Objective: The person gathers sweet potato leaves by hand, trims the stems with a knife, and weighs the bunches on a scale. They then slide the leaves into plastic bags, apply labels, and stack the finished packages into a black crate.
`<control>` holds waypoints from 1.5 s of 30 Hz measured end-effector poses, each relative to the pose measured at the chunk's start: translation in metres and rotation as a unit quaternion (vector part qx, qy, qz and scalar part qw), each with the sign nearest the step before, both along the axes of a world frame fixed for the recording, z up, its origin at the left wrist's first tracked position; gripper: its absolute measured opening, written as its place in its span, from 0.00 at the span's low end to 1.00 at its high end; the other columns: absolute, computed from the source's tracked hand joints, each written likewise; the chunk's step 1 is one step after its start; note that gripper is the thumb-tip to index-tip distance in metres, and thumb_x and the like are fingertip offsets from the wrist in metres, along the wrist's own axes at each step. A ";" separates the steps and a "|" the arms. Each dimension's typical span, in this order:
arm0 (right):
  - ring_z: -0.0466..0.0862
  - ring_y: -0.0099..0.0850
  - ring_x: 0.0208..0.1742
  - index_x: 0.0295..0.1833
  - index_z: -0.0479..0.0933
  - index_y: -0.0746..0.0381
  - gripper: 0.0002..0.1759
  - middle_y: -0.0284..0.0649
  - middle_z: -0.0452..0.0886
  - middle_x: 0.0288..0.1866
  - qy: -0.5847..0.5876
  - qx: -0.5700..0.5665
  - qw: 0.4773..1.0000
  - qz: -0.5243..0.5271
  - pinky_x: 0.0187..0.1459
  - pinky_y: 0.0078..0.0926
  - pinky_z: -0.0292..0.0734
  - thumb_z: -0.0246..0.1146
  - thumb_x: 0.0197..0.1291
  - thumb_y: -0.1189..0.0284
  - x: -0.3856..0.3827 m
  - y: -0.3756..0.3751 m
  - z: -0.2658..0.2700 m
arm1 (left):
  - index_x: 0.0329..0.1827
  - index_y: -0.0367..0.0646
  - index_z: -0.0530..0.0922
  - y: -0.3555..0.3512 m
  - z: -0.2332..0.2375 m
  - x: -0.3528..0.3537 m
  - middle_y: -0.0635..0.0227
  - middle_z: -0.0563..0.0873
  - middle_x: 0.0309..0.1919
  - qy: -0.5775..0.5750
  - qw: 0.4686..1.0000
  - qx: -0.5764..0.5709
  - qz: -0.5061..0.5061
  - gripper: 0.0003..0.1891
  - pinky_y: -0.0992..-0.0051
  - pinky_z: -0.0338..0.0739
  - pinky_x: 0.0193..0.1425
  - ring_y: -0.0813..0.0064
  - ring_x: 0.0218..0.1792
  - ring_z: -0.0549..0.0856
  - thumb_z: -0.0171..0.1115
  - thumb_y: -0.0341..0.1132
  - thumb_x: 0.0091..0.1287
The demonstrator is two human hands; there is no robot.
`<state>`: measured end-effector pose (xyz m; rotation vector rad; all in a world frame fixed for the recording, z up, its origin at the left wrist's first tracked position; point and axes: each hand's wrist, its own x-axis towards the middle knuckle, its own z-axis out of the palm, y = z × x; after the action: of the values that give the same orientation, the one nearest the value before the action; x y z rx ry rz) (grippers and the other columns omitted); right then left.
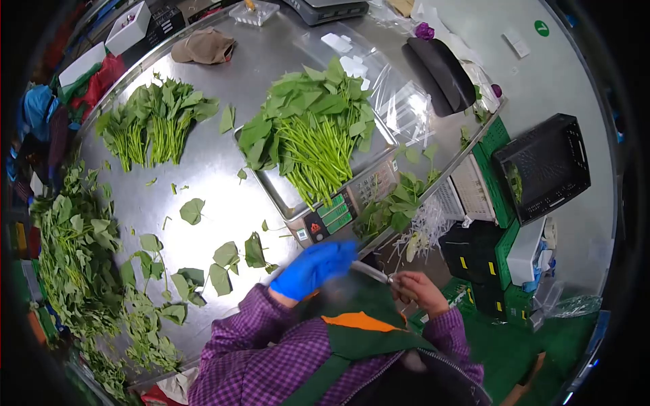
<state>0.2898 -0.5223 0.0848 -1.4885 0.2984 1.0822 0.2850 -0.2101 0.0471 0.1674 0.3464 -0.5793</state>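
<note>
My left hand (315, 268), in a blue glove, is at the table edge below the scale, its fingers blurred and pointing right. My right hand (421, 292) is bare and closed around the end of a narrow, pale, blade-like strip (370, 271). That strip runs left toward the gloved fingertips; its exact kind I cannot tell. Just beyond my hands is a digital scale (336, 215), with a large bunch of leafy green stems (315, 145) on its metal pan. Loose leaves (254, 250) lie left of the glove.
Two tied-looking bunches of greens (154, 125) lie on the steel table (145, 199). A heap of leafy vines (74, 254) covers its left side. A brown cap (203, 47) sits at the back. To the right are a black crate (545, 169) and stacked green crates (497, 179).
</note>
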 end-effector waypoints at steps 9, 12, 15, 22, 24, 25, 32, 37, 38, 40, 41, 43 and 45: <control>0.79 0.29 0.41 0.67 0.64 0.63 0.28 0.41 0.79 0.46 -0.261 0.121 0.882 0.374 0.46 0.25 0.75 0.59 0.63 0.67 0.055 0.122 -0.021 | 0.63 0.37 0.68 -0.044 -0.012 -0.072 0.67 0.78 0.53 -0.004 0.939 0.334 0.087 0.19 0.77 0.71 0.59 0.77 0.55 0.77 0.50 0.37 0.72; 0.79 0.32 0.51 0.64 0.68 0.63 0.25 0.45 0.78 0.53 -0.251 0.160 0.828 0.474 0.54 0.27 0.72 0.59 0.62 0.69 0.088 0.112 -0.019 | 0.60 0.38 0.71 -0.073 -0.033 -0.072 0.64 0.79 0.51 0.134 0.924 0.213 0.287 0.19 0.71 0.73 0.59 0.71 0.51 0.79 0.52 0.40 0.70; 0.81 0.28 0.47 0.59 0.73 0.66 0.20 0.41 0.81 0.48 -0.261 0.090 0.842 0.464 0.51 0.25 0.74 0.58 0.61 0.72 0.148 0.062 -0.030 | 0.56 0.38 0.74 -0.090 -0.065 -0.078 0.64 0.81 0.43 0.169 0.871 0.325 0.328 0.18 0.73 0.76 0.51 0.74 0.45 0.81 0.55 0.41 0.69; 0.79 0.33 0.49 0.62 0.69 0.66 0.28 0.45 0.80 0.49 -0.511 -0.176 0.826 0.162 0.55 0.28 0.71 0.63 0.59 0.65 0.381 -0.096 -0.067 | 0.64 0.36 0.69 -0.097 -0.121 -0.119 0.62 0.83 0.40 0.339 0.486 0.769 0.239 0.32 0.78 0.76 0.34 0.77 0.31 0.81 0.68 0.41 0.60; 0.76 0.41 0.55 0.66 0.64 0.67 0.36 0.53 0.74 0.57 -0.571 -0.286 0.762 0.111 0.58 0.34 0.69 0.65 0.56 0.59 0.438 -0.120 -0.068 | 0.66 0.36 0.67 -0.101 -0.119 -0.123 0.62 0.83 0.44 0.274 0.271 0.904 0.185 0.34 0.75 0.77 0.40 0.74 0.37 0.82 0.69 0.41 0.59; 0.74 0.46 0.58 0.67 0.62 0.68 0.40 0.58 0.70 0.61 -0.611 -0.316 0.722 0.079 0.60 0.38 0.68 0.66 0.55 0.57 0.466 -0.128 -0.077 | 0.64 0.37 0.70 -0.111 -0.091 -0.108 0.62 0.83 0.47 0.286 0.295 0.889 0.203 0.31 0.75 0.76 0.46 0.73 0.43 0.81 0.69 0.38 0.59; 0.72 0.54 0.61 0.66 0.62 0.69 0.41 0.60 0.69 0.62 -0.578 -0.417 0.681 0.166 0.60 0.41 0.69 0.64 0.55 0.53 0.587 -0.144 -0.131 | 0.59 0.34 0.74 -0.125 -0.024 -0.013 0.59 0.81 0.53 0.219 0.493 0.743 0.395 0.22 0.75 0.74 0.57 0.74 0.52 0.80 0.64 0.34 0.64; 0.73 0.51 0.60 0.61 0.70 0.64 0.32 0.57 0.71 0.60 -0.478 -0.368 0.755 0.257 0.57 0.41 0.71 0.64 0.56 0.56 0.626 -0.168 -0.147 | 0.61 0.30 0.70 -0.087 0.008 0.061 0.55 0.80 0.54 0.180 0.517 0.748 0.374 0.28 0.75 0.72 0.59 0.72 0.54 0.79 0.66 0.40 0.64; 0.73 0.51 0.60 0.61 0.70 0.64 0.32 0.57 0.71 0.60 -0.482 -0.368 0.754 0.253 0.57 0.41 0.71 0.64 0.56 0.56 0.624 -0.170 -0.142 | 0.62 0.30 0.69 -0.075 0.004 0.070 0.54 0.79 0.55 0.181 0.508 0.763 0.357 0.31 0.75 0.72 0.59 0.71 0.54 0.79 0.66 0.42 0.63; 0.73 0.51 0.58 0.62 0.68 0.62 0.34 0.54 0.71 0.59 -0.682 -0.380 0.621 0.062 0.56 0.42 0.70 0.66 0.53 0.57 0.607 -0.165 -0.121 | 0.63 0.28 0.68 -0.057 0.002 0.090 0.51 0.78 0.56 0.202 0.517 0.762 0.333 0.39 0.73 0.72 0.60 0.69 0.55 0.79 0.68 0.51 0.59; 0.72 0.51 0.57 0.64 0.66 0.60 0.36 0.53 0.70 0.59 -0.693 -0.409 0.593 0.023 0.56 0.43 0.70 0.68 0.52 0.58 0.596 -0.155 -0.101 | 0.64 0.27 0.67 -0.054 0.002 0.101 0.50 0.78 0.56 0.220 0.533 0.765 0.286 0.42 0.72 0.72 0.60 0.67 0.55 0.79 0.69 0.54 0.57; 0.72 0.51 0.58 0.65 0.65 0.60 0.37 0.52 0.69 0.61 -0.674 -0.453 0.584 0.010 0.56 0.43 0.70 0.68 0.51 0.58 0.598 -0.149 -0.084 | 0.65 0.28 0.65 -0.049 -0.001 0.115 0.47 0.76 0.58 0.250 0.529 0.792 0.177 0.46 0.71 0.71 0.61 0.63 0.58 0.77 0.69 0.58 0.55; 0.75 0.52 0.55 0.63 0.68 0.60 0.32 0.54 0.74 0.56 -0.615 -0.519 0.593 0.034 0.54 0.45 0.73 0.67 0.52 0.62 0.613 -0.152 -0.093 | 0.65 0.27 0.66 -0.045 -0.004 0.123 0.47 0.76 0.58 0.244 0.535 0.795 0.152 0.46 0.71 0.71 0.61 0.61 0.58 0.77 0.69 0.58 0.54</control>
<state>0.9027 -0.6746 -0.0082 -2.9249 -0.2081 -0.4897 0.4076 -0.2548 0.0428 1.7287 1.3863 0.2644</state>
